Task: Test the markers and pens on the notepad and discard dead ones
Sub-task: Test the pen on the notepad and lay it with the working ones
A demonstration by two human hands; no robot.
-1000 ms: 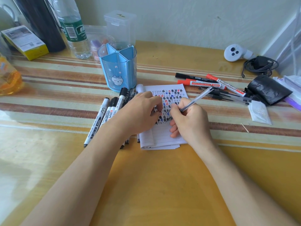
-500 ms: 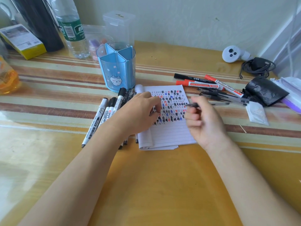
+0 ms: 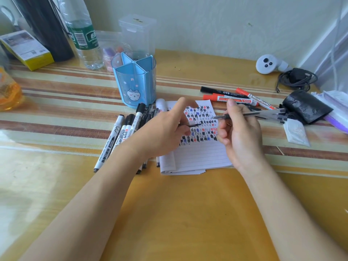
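A lined notepad (image 3: pixel 199 155) lies on the desk, its upper half filled with black, blue and red test marks. My right hand (image 3: pixel 241 132) holds a clear pen (image 3: pixel 263 113) level above the pad's right edge, tip pointing left. My left hand (image 3: pixel 165 129) hovers over the pad's left side and pinches a thin black pen cap (image 3: pixel 192 125), whose end points toward the pen tip. Several black-capped whiteboard markers (image 3: pixel 120 132) lie left of the pad, partly under my left arm. Red and black markers (image 3: pixel 231 97) and some pens lie to the upper right.
A blue divided pen holder (image 3: pixel 134 81) stands behind the pad. A black bag (image 3: pixel 307 108) and a white packet (image 3: pixel 296 132) lie at the right. A water bottle (image 3: pixel 84 34), a yellow box (image 3: pixel 26 49), a white controller (image 3: pixel 267 64) and a coiled cable (image 3: pixel 297 79) line the back.
My right hand stopped writing, lifted off the pad and turned the pen level. My left hand rose from the pad and now shows the cap near the pen tip.
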